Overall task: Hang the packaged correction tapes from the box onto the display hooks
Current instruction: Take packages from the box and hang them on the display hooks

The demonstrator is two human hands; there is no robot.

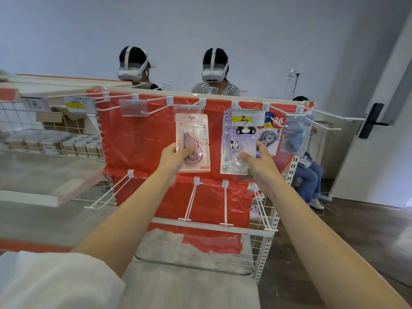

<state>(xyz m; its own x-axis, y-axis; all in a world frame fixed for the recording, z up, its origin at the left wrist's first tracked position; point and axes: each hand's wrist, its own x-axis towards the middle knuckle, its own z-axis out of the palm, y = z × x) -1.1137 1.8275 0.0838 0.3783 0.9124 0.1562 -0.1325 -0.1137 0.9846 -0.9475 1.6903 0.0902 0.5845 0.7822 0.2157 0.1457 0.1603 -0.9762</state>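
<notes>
Both arms are reaching forward and up toward a red-backed display rack fitted with white wire hooks.

The left hand is gripping the lower part of a pink correction tape package, thumb across the front of the blister. The pack is standing upright against the red backing, its top edge sitting just beneath a clear label holder on the upper hook row; whether the hook is passing through its hang hole cannot be told.

The right hand is pinching the lower part of a purple panda-print package, thumb pressing on the clear blister, fingers curling behind the card's right edge. This pack is hanging below a price tag marked with a handwritten figure (more carded tapes are stacking up behind it on that same hook).

Further right, a blue package is hanging on its own hook, apart from the others. The lower hook row is jutting out beneath both hands.

Two people wearing white headsets are standing behind the rack.
</notes>
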